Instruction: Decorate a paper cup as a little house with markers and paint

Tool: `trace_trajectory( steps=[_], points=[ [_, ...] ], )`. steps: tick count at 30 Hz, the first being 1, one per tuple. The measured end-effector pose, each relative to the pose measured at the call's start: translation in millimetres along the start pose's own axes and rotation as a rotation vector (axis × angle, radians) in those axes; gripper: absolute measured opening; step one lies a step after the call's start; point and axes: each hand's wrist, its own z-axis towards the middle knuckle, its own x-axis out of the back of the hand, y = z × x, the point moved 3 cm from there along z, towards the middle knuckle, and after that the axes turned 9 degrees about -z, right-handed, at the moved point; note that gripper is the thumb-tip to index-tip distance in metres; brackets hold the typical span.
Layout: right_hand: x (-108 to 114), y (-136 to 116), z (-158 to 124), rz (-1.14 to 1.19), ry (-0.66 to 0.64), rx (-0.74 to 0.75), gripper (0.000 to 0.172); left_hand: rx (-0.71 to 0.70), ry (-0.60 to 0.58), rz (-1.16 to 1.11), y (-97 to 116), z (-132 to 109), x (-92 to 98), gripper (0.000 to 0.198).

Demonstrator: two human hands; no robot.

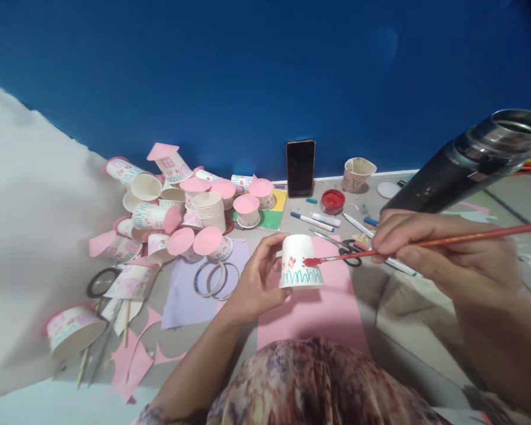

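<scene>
A white paper cup [298,252], turned upside down, is gripped at its left side by my left hand [262,277]. Green zigzag grass runs round its lower part, with red dabs above. My right hand [433,251] pinches a red-handled paintbrush [380,252]. The brush's red-loaded tip touches or nearly touches the cup's right side. Below the cup lies a sheet of pink paper [312,321]. Behind it stands a small round tub of red paint [332,201]. Scissors [349,245] rest just right of the cup, partly hidden by the brush.
Decorated cups with pink paper roofs [194,195] crowd the left side, beside bangles [210,280] on lilac paper [177,301]. A phone [300,169] leans on the blue wall. Markers [312,221] lie about. A dark steel flask [460,162] stands close behind my right hand.
</scene>
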Motion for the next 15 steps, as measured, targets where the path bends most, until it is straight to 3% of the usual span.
trace_trajectory(
  steps=[6,15],
  points=[
    [5.1,-0.5,1.0,0.008,0.035,0.011,0.027,0.002,-0.004,-0.035,-0.4,1.0,-1.0,0.077],
    [0.3,5.2,-0.8,-0.012,0.015,0.016,0.021,0.022,-0.017,-0.001,1.8,-0.4,-3.7,0.075]
  ],
)
